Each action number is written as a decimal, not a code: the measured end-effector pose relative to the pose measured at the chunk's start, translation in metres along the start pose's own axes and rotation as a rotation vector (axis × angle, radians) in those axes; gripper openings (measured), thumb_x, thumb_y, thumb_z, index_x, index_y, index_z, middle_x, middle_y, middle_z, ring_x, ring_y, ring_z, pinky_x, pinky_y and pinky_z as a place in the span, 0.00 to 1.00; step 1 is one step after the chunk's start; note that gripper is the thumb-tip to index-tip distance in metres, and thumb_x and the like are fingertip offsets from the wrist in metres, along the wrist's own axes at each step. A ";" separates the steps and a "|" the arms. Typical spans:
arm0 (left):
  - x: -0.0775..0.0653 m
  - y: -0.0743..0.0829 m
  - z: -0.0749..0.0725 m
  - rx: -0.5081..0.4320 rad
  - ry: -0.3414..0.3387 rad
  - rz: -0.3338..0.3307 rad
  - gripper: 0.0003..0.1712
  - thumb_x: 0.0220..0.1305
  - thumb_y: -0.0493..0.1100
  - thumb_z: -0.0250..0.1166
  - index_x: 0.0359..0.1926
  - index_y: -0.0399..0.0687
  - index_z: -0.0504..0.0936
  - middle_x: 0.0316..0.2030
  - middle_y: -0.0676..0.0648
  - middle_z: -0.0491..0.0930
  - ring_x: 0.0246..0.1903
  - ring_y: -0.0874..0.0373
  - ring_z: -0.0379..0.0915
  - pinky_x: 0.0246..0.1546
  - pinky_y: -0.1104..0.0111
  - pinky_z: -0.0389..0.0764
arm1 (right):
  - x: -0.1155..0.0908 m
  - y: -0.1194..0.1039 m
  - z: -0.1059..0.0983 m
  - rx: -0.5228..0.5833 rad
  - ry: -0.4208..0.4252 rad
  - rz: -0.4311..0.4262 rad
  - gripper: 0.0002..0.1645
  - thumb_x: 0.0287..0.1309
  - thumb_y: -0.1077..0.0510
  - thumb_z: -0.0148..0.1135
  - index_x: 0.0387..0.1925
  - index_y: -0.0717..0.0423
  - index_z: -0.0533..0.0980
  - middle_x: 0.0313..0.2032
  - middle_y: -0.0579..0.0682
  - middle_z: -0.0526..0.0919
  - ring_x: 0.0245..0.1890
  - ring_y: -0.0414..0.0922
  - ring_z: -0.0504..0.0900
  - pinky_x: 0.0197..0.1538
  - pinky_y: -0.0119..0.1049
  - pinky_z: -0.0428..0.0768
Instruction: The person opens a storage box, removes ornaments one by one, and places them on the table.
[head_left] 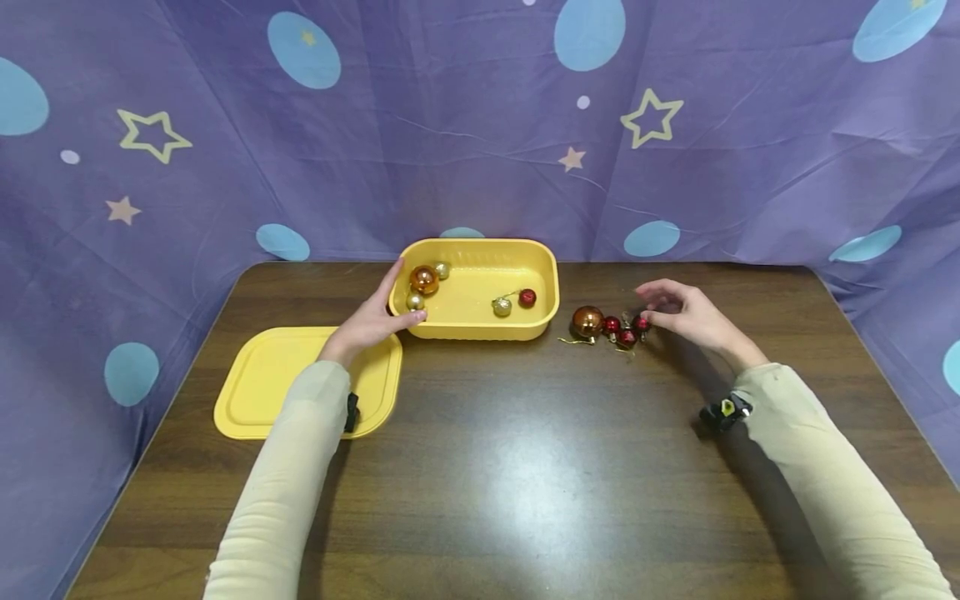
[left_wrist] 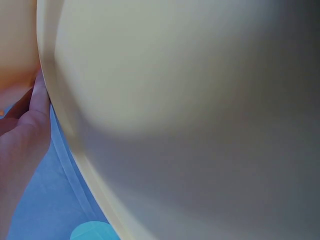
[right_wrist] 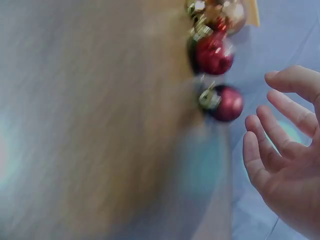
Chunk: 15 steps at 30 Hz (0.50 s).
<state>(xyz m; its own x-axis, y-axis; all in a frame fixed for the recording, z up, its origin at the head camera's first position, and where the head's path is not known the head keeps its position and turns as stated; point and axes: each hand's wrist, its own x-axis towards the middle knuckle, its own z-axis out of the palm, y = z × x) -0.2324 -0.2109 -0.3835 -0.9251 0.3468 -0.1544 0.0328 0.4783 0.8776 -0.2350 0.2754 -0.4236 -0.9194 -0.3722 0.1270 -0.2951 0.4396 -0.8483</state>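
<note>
Yellow plastic formed the container (head_left: pixel 480 331), which stood near the far edge of a dark wooden table (head_left: pixel 450 467). The person's left hand (head_left: pixel 366 323) held its left end, thumb against the front side and fingers reaching along the end wall. Inside, on the left, lay a large copper ball (head_left: pixel 423 280) with one small gold ball (head_left: pixel 442 270) behind it and another gold ball (head_left: pixel 416 302) in front. Toward the right end, a third gold ball (head_left: pixel 502 307) lay near a small red ball (head_left: pixel 527 297).

On the table to the right of the container, a second copper ball (head_left: pixel 587 320) sat beside a cluster of three red ornaments (head_left: pixel 626 337). The right hand (head_left: pixel 693 318) was just beside the rightmost of these, its fingers spread and curving slightly; the right wrist view showed a gap between fingertips and ornaments, with nothing in the grasp.

A yellow lid (head_left: pixel 270 375) lay flat at the left, partly under the left forearm. Both arms wore pale sleeves (head_left: pixel 832 475). Behind the table hung a purple cloth (head_left: pixel 465 125) printed with stars and blue ovals.
</note>
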 end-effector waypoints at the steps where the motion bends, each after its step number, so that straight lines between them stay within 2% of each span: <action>1: 0.000 0.000 0.000 0.002 0.001 0.000 0.56 0.64 0.41 0.65 0.77 0.49 0.32 0.74 0.37 0.32 0.71 0.38 0.32 0.69 0.49 0.39 | 0.002 -0.004 0.001 -0.005 -0.002 -0.009 0.24 0.58 0.69 0.63 0.56 0.71 0.72 0.51 0.69 0.76 0.42 0.40 0.78 0.43 0.24 0.76; 5: 0.000 0.000 0.000 0.003 0.001 -0.001 0.56 0.64 0.41 0.65 0.77 0.50 0.32 0.74 0.37 0.32 0.71 0.38 0.32 0.69 0.48 0.38 | 0.013 -0.020 0.010 -0.004 -0.014 -0.027 0.24 0.59 0.68 0.63 0.57 0.70 0.72 0.52 0.68 0.76 0.44 0.44 0.78 0.44 0.26 0.76; 12: 0.000 0.000 0.001 0.004 -0.004 0.002 0.56 0.64 0.41 0.65 0.77 0.49 0.32 0.74 0.37 0.32 0.71 0.39 0.32 0.69 0.49 0.39 | 0.034 -0.051 0.032 0.010 -0.040 -0.090 0.21 0.58 0.71 0.61 0.54 0.73 0.73 0.50 0.67 0.77 0.46 0.62 0.76 0.48 0.31 0.75; 15: 0.000 0.001 0.000 0.015 -0.003 -0.002 0.56 0.64 0.41 0.65 0.77 0.50 0.31 0.74 0.37 0.32 0.71 0.38 0.33 0.69 0.48 0.40 | 0.043 -0.059 0.041 0.030 -0.046 -0.120 0.20 0.57 0.72 0.62 0.53 0.72 0.74 0.48 0.65 0.79 0.46 0.61 0.77 0.48 0.33 0.75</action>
<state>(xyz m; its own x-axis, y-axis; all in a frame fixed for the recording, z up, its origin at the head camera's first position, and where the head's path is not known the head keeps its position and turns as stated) -0.2324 -0.2101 -0.3829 -0.9242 0.3478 -0.1575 0.0364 0.4909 0.8704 -0.2468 0.1999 -0.3893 -0.8647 -0.4581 0.2059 -0.3942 0.3652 -0.8433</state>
